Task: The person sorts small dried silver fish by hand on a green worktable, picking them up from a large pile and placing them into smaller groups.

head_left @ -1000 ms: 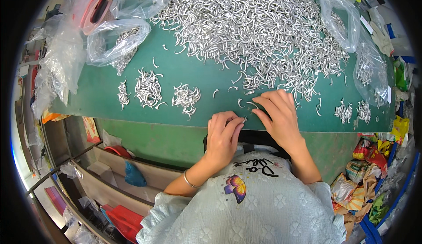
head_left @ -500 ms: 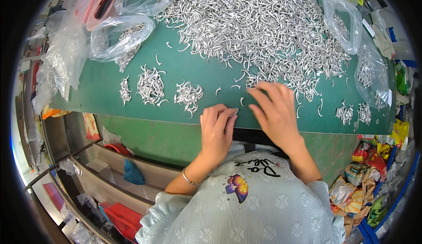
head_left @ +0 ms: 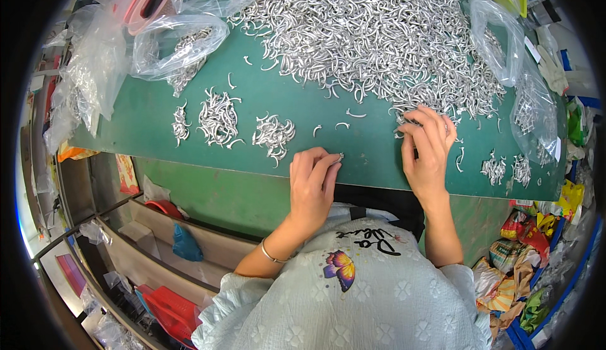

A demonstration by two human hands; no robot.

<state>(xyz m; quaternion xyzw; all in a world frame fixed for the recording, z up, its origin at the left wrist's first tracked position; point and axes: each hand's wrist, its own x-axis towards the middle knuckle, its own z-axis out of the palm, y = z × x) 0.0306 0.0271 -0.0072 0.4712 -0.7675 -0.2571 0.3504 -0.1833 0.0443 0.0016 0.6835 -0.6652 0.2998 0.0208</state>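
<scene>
My left hand (head_left: 310, 183) rests at the near edge of the table with thumb and fingers pinched together. A small silvery metal piece (head_left: 339, 157) pokes out of its fingertips, mostly hidden. My right hand (head_left: 430, 148) reaches to the near edge of a large pile of small curved metal pieces (head_left: 360, 34). Its fingers are bent and touch pieces there, with the thumb apart from them. Between the hands and the pile lie a few loose curved pieces (head_left: 356, 114). Left of my left hand is a small heap of the same pieces (head_left: 273, 136).
Farther left are another heap (head_left: 218, 119) and a narrow one (head_left: 180, 124); two tiny heaps (head_left: 493, 168) lie at the right. Clear plastic bags (head_left: 180, 44) with pieces stand at the back left, another bag (head_left: 529, 113) at the right. The green table (head_left: 158, 151) ends before my body.
My right hand has moved right along the pile's near edge. A loose piece now lies apart where the fingers were, and one between the hands is gone. My left hand stays pinched.
</scene>
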